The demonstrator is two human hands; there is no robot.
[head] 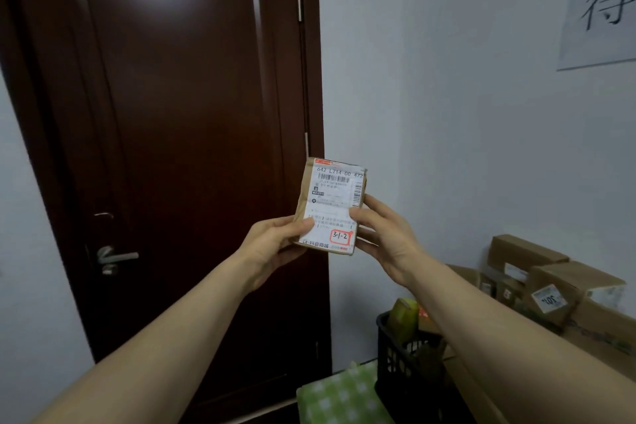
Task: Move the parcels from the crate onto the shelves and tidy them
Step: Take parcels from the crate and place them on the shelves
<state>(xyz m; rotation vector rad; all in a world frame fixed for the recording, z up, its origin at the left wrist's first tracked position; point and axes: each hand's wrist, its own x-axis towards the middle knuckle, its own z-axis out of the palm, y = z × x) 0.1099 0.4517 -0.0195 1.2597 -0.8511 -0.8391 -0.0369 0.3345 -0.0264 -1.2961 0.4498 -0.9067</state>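
Note:
A small brown cardboard parcel (pixel 332 196) with a white shipping label, marked "3-1-2" in a red box, is held up at chest height in front of the dark door. My left hand (pixel 272 244) grips its lower left edge, thumb on the label. My right hand (pixel 382 234) grips its lower right edge, thumb across the front. Below right stands the black plastic crate (pixel 402 365) with a yellow-green parcel (pixel 402 318) and other packets in it, partly hidden by my right forearm.
A dark brown door (pixel 179 134) with a metal handle (pixel 117 258) fills the left. Several brown cardboard boxes (pixel 564 289) are stacked at the right against the white wall. A green checked cloth (pixel 340 399) lies at the bottom. A paper sign (pixel 605 7) hangs top right.

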